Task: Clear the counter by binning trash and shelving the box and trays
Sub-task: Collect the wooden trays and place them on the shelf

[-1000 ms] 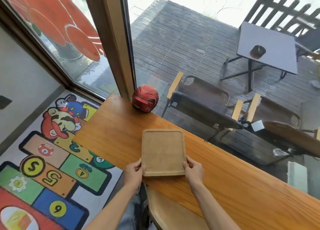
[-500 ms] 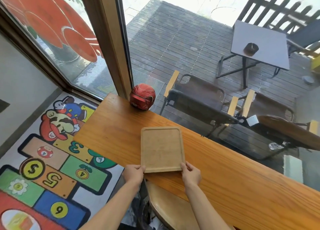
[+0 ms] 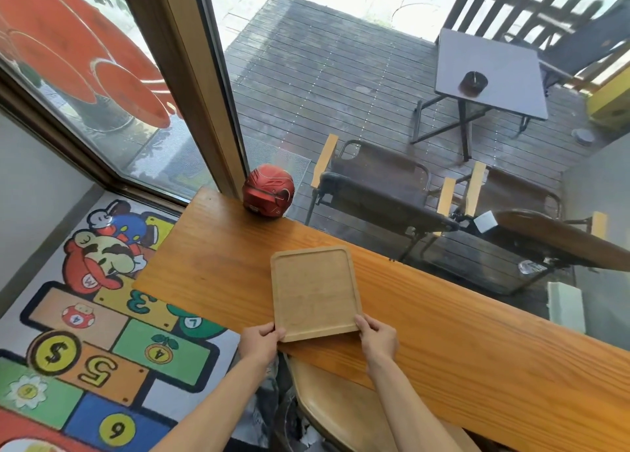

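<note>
**Tray slid to counter's near edge, both hands on it**

Since a second ago the tray point(image 3: 315, 293) had come toward the person, its near edge now close to the counter's near lip; the hands had shifted from its long sides down to the near corners.

Nearest: left hand point(image 3: 260, 344) was closed on the tray's near-left corner, fingers curled over the rim, thumb side under or beside it, could not tell which. Right hand point(image 3: 378, 341) was closed on the near-right corner in the same way. Just below the grip a tan chair seat point(image 3: 344, 414) sat under the counter edge. Left of the grip, down on the floor, lay a hopscotch mat point(image 3: 95, 346).

Between the hands the tray lay empty and looked flat on the wooden counter point(image 3: 477, 356); whether it was already lifted was not clear. Beyond the tray's far edge, well apart and toward the far-left, a red helmet point(image 3: 268, 191) sat on the counter against the window post. No trash or box visible.

Risks, as a judgement: both grips sat on one short end, so lifting from there could let the far end droop or twist out of the fingers. Pulling it off the lip could knock the chair back. The shelf was out of view, so the carry path was unknown.
</note>
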